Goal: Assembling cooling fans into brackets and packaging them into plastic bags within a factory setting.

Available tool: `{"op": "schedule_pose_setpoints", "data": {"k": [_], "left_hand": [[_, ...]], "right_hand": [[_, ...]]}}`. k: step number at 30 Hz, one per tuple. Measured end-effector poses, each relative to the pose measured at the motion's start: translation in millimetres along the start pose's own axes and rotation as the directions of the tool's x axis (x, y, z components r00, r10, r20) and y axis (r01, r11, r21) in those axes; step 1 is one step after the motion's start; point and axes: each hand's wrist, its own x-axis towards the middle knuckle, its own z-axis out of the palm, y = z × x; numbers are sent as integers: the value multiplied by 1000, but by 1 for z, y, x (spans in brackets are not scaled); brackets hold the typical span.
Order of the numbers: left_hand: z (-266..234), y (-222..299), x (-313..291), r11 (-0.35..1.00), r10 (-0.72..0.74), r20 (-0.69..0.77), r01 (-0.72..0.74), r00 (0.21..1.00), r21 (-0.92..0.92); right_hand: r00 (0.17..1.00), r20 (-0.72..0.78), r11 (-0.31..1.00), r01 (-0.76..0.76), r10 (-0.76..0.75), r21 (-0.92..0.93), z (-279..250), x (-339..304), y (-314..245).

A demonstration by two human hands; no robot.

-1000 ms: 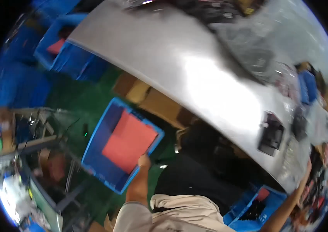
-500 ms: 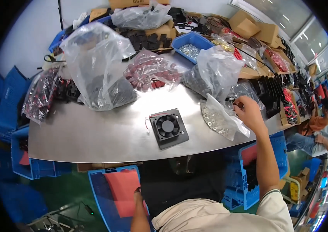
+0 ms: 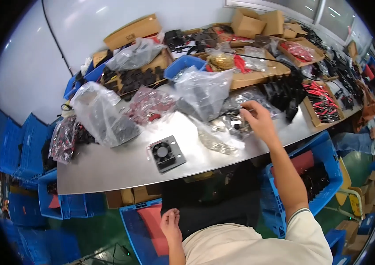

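My right hand (image 3: 259,122) reaches over the table, thumb and forefinger pinched together above a heap of small dark parts (image 3: 239,125). Anything between those fingertips is too small to make out. Beside it lies a clear bag of washers (image 3: 216,142). My left hand (image 3: 170,224) hangs below the table edge, in front of a pink sheet (image 3: 152,221) in a blue crate. Its fingers are curled in, and whatever they hold is hidden. Left of the washers, a black cooling fan (image 3: 162,151) sits on a dark square plate (image 3: 172,164) near the table's front edge.
Clear bags of dark parts (image 3: 103,117) and dark red parts (image 3: 149,107) stand along the table's back. Behind are a blue bin (image 3: 183,65) and cardboard boxes (image 3: 247,24). A box of red and black leads (image 3: 322,104) is at right. Blue crates (image 3: 317,165) flank the table.
My view has turned, so the table sits differently in the picture. My left hand has risen beside the pink sheet. My right hand has moved from the washer bag's edge to the dark parts.
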Motion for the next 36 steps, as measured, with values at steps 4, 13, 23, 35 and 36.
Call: {"op": "schedule_pose_setpoints", "data": {"k": [4,13,23,35,36], "left_hand": [[15,-23,-15,960,-88,143,46,986,276],[50,-21,-18,915,-100,268,-17,958,404],[218,232,49,232,592,745,-950,307,207],[317,238,131,-362,38,801,-739,597,568],[311,235,129,-328,189,759,-689,623,647]], "right_hand": [[1000,8,992,-11,10,127,-9,2,-3],[986,82,903,-168,147,396,-19,3,-19],[981,109,951,121,-158,286,-5,52,-102],[863,486,926,288,-140,-245,29,-2,-77],[861,490,926,288,-140,-242,31,-5,-78]]}}
